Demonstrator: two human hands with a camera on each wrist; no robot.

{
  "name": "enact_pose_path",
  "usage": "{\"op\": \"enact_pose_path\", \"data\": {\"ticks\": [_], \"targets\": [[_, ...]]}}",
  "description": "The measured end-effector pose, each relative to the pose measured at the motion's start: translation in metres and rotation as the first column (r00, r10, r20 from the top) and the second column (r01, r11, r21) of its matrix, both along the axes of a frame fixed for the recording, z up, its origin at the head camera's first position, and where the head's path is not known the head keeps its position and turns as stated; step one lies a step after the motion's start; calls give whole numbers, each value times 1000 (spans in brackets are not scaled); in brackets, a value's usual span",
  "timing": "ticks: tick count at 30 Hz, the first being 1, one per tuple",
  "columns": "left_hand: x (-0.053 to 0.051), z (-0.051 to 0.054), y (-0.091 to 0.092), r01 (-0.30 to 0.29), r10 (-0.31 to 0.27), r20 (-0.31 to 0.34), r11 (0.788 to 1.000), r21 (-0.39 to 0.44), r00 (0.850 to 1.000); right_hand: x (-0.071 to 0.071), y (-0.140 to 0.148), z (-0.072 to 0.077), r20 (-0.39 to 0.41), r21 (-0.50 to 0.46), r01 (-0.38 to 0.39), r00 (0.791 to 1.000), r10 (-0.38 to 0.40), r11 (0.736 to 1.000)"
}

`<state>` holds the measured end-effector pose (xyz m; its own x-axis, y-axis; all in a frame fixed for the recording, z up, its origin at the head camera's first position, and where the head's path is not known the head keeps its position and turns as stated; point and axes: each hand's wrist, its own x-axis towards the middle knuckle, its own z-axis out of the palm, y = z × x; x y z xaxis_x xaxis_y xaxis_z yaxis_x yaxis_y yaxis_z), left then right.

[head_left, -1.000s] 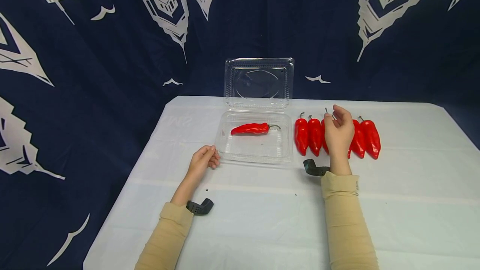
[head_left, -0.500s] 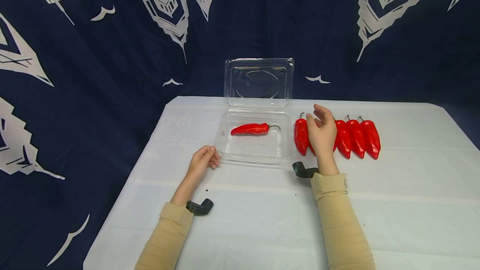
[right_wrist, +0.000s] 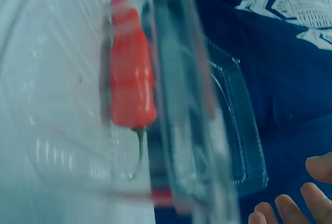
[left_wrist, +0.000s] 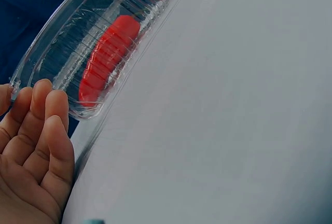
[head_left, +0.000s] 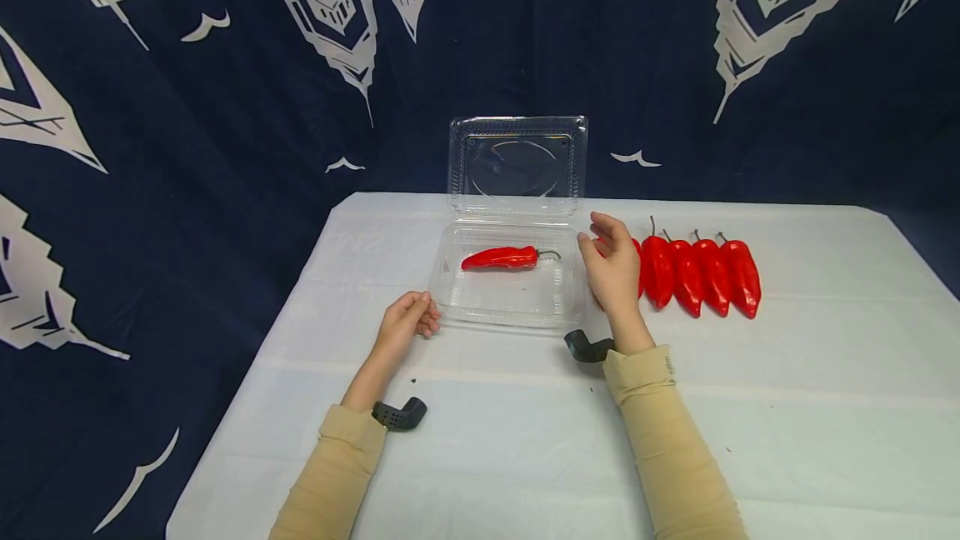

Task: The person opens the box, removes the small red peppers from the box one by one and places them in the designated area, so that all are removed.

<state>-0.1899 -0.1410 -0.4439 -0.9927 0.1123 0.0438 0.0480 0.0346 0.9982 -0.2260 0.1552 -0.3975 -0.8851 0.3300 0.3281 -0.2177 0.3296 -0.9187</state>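
A clear plastic clamshell container [head_left: 517, 311] stands on the table with its lid [head_left: 517, 165] raised at the back. One red pepper [head_left: 501, 258] lies crosswise inside it, the green stem pointing right. My left hand [head_left: 408, 319] pinches the container's front left corner between thumb and fingers; the left wrist view shows this grip at the rim. My right hand [head_left: 611, 269] hovers at the container's right edge, over the left end of a row of red peppers [head_left: 686, 277]. Its fingers are relaxed and hold nothing, as the right wrist view shows. It partly hides the two leftmost peppers.
A white cloth covers the table [head_left: 487, 440], and a few dark specks lie on it. Behind hangs a dark blue curtain [head_left: 262, 132] with pale building prints. The row of peppers stands close to the container's right side.
My right hand has moved left along the pepper row to the container's right edge, uncovering the middle peppers. My left hand, the container and the pepper inside have stayed put.
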Motion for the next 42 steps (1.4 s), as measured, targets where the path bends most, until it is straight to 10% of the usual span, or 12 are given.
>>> {"op": "enact_pose_path", "data": {"ticks": [18, 30, 42], "targets": [[0, 0, -1, 2, -2, 5, 1000, 2, 1000, 1, -29, -4, 57, 55, -175, 983, 172, 983], [-14, -25, -6, -16, 15, 19, 1000, 26, 1000, -4, -39, -12, 133, 111, -285, 954, 270, 952], [-13, -33, -8, 20, -14, -134, 999, 42, 991, -11, -47, -23, 205, 187, -410, 905, 373, 892]]}}
